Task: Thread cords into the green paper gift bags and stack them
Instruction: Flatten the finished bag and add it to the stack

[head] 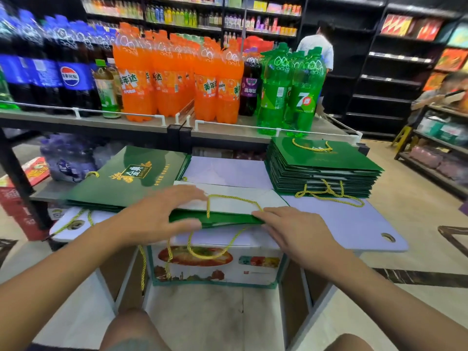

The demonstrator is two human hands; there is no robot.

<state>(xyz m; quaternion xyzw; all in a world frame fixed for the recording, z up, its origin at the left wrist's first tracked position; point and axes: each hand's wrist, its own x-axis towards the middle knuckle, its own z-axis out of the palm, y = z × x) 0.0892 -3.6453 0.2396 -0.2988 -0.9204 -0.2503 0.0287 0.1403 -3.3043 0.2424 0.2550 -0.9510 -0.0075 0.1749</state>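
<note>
Head view looks down on two bare hands that are apart, both on one flat green bag [228, 219] at the near edge of a pale purple folding table [342, 224]. The left hand [157, 219] lies with stretched fingers over the white upper side of the bag, its thumb against the green near edge. The right hand [291, 231] touches the same edge with straight fingers. Neither hand closes round anything. A yellow cord [233, 198] makes a loop on top of the bag between the hands, and a second loop [207, 254] hangs down over the table front.

The table stands on a beige tiled floor [420, 203] in a shop, just in front of a grey shelf [126, 124]. On this shelf stand big bottles: cola bottles [50, 72], orange bottles [157, 79] and green bottles [291, 92].

Beyond the left hand lies a low pile of bags [131, 178]. At the far right of the table is a tall stack of bags [324, 163], with yellow handles hanging out toward the viewer.

Below the table's near edge stands a printed carton [215, 267] — what is in it I cannot tell. Dark shelving [379, 72] fills the back, and a person [316, 46] stands before it.
</note>
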